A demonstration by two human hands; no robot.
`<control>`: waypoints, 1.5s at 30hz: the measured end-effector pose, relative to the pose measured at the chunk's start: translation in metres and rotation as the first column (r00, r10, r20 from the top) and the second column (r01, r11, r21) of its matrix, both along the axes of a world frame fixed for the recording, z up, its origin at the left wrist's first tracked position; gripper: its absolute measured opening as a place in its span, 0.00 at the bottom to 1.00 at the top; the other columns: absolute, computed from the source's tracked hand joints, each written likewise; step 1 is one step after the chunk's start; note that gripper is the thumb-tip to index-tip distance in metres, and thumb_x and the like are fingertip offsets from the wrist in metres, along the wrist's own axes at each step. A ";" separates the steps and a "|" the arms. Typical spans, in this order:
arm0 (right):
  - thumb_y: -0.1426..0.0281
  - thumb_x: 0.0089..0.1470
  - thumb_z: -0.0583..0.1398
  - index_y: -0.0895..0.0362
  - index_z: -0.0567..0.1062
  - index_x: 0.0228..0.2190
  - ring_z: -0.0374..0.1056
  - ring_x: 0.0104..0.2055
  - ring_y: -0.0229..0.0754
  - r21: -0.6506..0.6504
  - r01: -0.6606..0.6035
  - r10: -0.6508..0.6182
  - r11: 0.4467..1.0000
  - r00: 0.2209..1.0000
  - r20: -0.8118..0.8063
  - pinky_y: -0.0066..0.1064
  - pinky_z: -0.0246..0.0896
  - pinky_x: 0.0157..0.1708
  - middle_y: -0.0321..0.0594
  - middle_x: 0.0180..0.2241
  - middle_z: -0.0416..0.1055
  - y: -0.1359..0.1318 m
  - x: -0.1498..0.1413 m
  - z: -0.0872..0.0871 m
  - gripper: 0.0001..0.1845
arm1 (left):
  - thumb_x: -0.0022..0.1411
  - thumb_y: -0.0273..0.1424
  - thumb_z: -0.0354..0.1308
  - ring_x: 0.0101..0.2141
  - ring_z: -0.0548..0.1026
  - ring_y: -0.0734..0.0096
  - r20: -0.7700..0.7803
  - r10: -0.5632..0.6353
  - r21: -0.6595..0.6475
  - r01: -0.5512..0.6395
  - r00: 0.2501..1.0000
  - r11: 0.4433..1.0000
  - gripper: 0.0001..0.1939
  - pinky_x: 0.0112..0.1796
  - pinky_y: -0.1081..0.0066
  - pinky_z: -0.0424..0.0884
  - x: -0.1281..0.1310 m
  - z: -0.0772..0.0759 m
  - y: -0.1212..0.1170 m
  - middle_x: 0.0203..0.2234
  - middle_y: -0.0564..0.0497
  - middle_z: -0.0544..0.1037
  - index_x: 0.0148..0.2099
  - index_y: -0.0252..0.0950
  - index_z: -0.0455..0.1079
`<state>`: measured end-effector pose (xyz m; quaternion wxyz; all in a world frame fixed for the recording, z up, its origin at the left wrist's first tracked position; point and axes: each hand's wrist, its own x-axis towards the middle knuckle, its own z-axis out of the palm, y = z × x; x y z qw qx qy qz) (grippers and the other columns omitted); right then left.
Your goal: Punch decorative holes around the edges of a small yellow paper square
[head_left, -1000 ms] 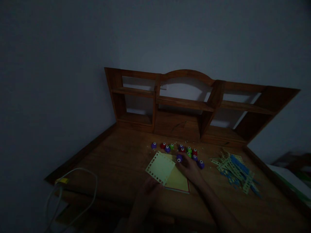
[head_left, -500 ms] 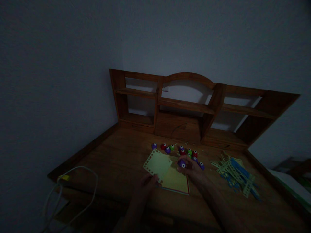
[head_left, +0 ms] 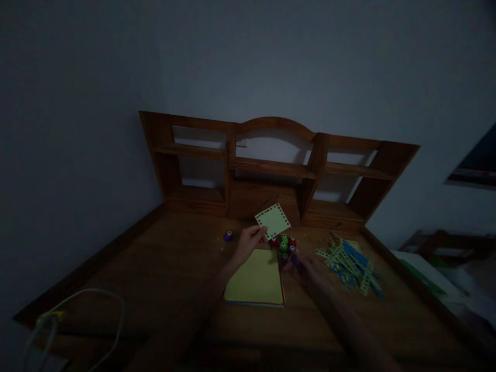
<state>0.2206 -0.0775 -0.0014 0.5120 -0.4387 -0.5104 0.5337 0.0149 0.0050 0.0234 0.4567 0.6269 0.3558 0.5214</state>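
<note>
My left hand pinches a small pale-yellow square of paper by its near corner. Shaped holes run along the paper's edges. It is held up at the back of the desk, partly over a cluster of craft punches. My right hand, at the near right of that cluster, has its fingers round a purple craft punch; darkness blurs the grip. Beside it stand a green punch and a red punch. Below my left hand lies a stack of yellow paper with coloured sheets under it.
A lone purple punch sits to the left. On the right is a heap of punched yellow and blue paper strips. A wooden shelf unit lines the desk's back. A white cable loops at the front left.
My left hand has carried the punched paper from above the stack to farther back. My right hand has moved off the stack to the punch cluster. The view has shifted rightward.
</note>
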 end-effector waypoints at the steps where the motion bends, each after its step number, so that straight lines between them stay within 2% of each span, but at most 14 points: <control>1: 0.49 0.51 0.58 0.58 0.73 0.29 0.67 0.26 0.40 0.003 -0.031 0.031 1.000 0.999 0.020 0.29 0.60 0.23 0.43 0.29 0.74 -0.005 0.005 0.002 0.22 | 0.57 0.46 0.55 0.22 0.69 0.71 0.006 0.004 -0.031 -0.004 1.000 1.000 0.21 0.26 0.74 0.62 0.001 -0.009 0.003 0.19 0.52 0.73 0.25 0.33 0.71; 4: 0.56 0.44 0.66 0.55 0.72 0.36 0.69 0.30 0.42 0.002 -0.146 0.145 0.989 0.984 0.106 0.32 0.64 0.30 0.39 0.30 0.75 -0.020 0.016 0.014 0.20 | 0.53 0.46 0.60 0.22 0.69 0.71 0.006 0.052 -0.102 -0.051 0.999 0.993 0.20 0.27 0.74 0.62 -0.003 -0.028 0.007 0.18 0.52 0.73 0.24 0.32 0.72; 6: 0.60 0.41 0.68 0.54 0.71 0.41 0.71 0.36 0.45 -0.005 -0.190 0.187 0.982 0.964 0.190 0.34 0.65 0.35 0.40 0.36 0.75 -0.025 0.019 0.021 0.24 | 0.51 0.46 0.61 0.22 0.69 0.70 -0.014 0.073 -0.128 -0.075 0.997 0.989 0.20 0.27 0.74 0.63 -0.007 -0.033 0.008 0.17 0.52 0.73 0.24 0.32 0.73; 8: 0.59 0.44 0.67 0.54 0.71 0.42 0.71 0.36 0.45 -0.012 -0.197 0.195 0.980 0.952 0.234 0.34 0.66 0.34 0.41 0.37 0.75 -0.023 0.018 0.021 0.24 | 0.51 0.45 0.61 0.22 0.69 0.70 -0.005 0.082 -0.145 -0.082 0.997 0.986 0.19 0.28 0.73 0.63 -0.008 -0.031 0.007 0.16 0.52 0.73 0.25 0.32 0.73; 11: 0.54 0.53 0.58 0.55 0.72 0.42 0.68 0.24 0.39 0.001 -0.137 0.133 0.991 0.961 0.242 0.31 0.64 0.24 0.39 0.30 0.74 -0.010 0.011 0.014 0.20 | 0.52 0.45 0.60 0.22 0.69 0.71 0.048 0.068 -0.138 -0.061 0.997 0.989 0.19 0.28 0.74 0.64 -0.006 -0.025 0.003 0.17 0.53 0.72 0.24 0.33 0.71; 12: 0.54 0.54 0.57 0.54 0.72 0.41 0.67 0.23 0.39 0.028 -0.101 0.090 0.995 0.960 0.265 0.30 0.63 0.23 0.38 0.29 0.74 -0.003 0.009 0.013 0.19 | 0.53 0.45 0.60 0.22 0.69 0.72 0.062 0.057 -0.129 -0.048 0.996 0.990 0.19 0.28 0.74 0.64 -0.004 -0.023 0.001 0.18 0.53 0.72 0.24 0.33 0.70; 15: 0.57 0.48 0.63 0.53 0.73 0.42 0.70 0.34 0.43 0.201 -0.013 -0.054 0.980 0.944 0.325 0.32 0.66 0.33 0.39 0.36 0.74 0.020 0.000 0.012 0.20 | 0.56 0.46 0.57 0.22 0.69 0.72 0.049 0.046 -0.110 -0.041 0.998 0.993 0.20 0.27 0.74 0.63 -0.001 -0.022 -0.003 0.17 0.53 0.72 0.24 0.34 0.68; 17: 0.60 0.44 0.67 0.53 0.74 0.42 0.70 0.40 0.45 0.265 -0.015 -0.067 0.964 0.952 0.298 0.34 0.65 0.39 0.40 0.38 0.74 0.035 -0.006 0.013 0.22 | 0.57 0.45 0.56 0.21 0.70 0.72 -0.002 0.065 -0.088 -0.065 0.998 0.994 0.21 0.28 0.74 0.63 0.000 -0.023 -0.004 0.16 0.53 0.72 0.23 0.34 0.67; 21: 0.61 0.42 0.68 0.56 0.74 0.40 0.70 0.38 0.45 0.193 -0.016 -0.023 0.981 0.980 0.200 0.35 0.66 0.40 0.41 0.37 0.75 0.050 -0.015 0.001 0.22 | 0.58 0.43 0.55 0.24 0.72 0.70 -0.065 0.095 -0.044 -0.098 0.993 0.994 0.21 0.32 0.72 0.66 0.002 -0.026 -0.004 0.16 0.51 0.73 0.20 0.34 0.68; 26: 0.61 0.36 0.71 0.56 0.75 0.39 0.68 0.30 0.40 0.089 -0.032 0.014 0.996 0.981 0.195 0.32 0.67 0.31 0.36 0.31 0.73 0.049 -0.017 -0.016 0.26 | 0.53 0.41 0.61 0.28 0.75 0.64 -0.092 0.068 -0.108 -0.078 0.993 0.991 0.14 0.32 0.70 0.68 0.005 -0.022 -0.006 0.23 0.49 0.79 0.24 0.35 0.72; 30: 0.60 0.35 0.71 0.56 0.75 0.36 0.66 0.28 0.37 0.131 -0.044 0.018 0.990 0.981 0.193 0.28 0.67 0.26 0.34 0.29 0.69 0.045 -0.019 -0.012 0.24 | 0.50 0.37 0.63 0.31 0.77 0.61 -0.109 0.085 -0.117 -0.097 0.990 0.988 0.09 0.34 0.68 0.70 0.006 -0.019 -0.007 0.28 0.49 0.80 0.29 0.36 0.75; 34: 0.59 0.38 0.70 0.56 0.75 0.33 0.65 0.26 0.36 0.132 -0.106 0.082 0.986 0.982 0.172 0.27 0.66 0.23 0.34 0.29 0.68 0.039 -0.022 -0.006 0.20 | 0.51 0.38 0.62 0.32 0.77 0.62 -0.120 0.069 -0.090 -0.080 0.990 0.993 0.11 0.35 0.68 0.71 0.007 -0.023 -0.006 0.30 0.48 0.80 0.35 0.36 0.76; 39: 0.58 0.39 0.69 0.56 0.75 0.29 0.66 0.27 0.39 0.150 -0.074 0.039 0.986 0.973 0.226 0.30 0.65 0.30 0.34 0.26 0.71 0.037 -0.024 -0.008 0.18 | 0.54 0.38 0.60 0.29 0.76 0.62 -0.142 0.021 -0.070 -0.031 0.990 0.997 0.13 0.32 0.68 0.70 0.009 -0.027 -0.009 0.27 0.48 0.79 0.37 0.35 0.76; 45: 0.59 0.41 0.68 0.57 0.74 0.31 0.67 0.28 0.38 0.120 -0.082 0.063 0.989 0.985 0.158 0.30 0.64 0.31 0.34 0.27 0.71 0.037 -0.023 -0.006 0.18 | 0.56 0.39 0.58 0.30 0.76 0.63 -0.139 -0.014 -0.047 0.008 0.990 0.999 0.14 0.33 0.68 0.70 0.011 -0.030 -0.012 0.28 0.48 0.79 0.41 0.36 0.73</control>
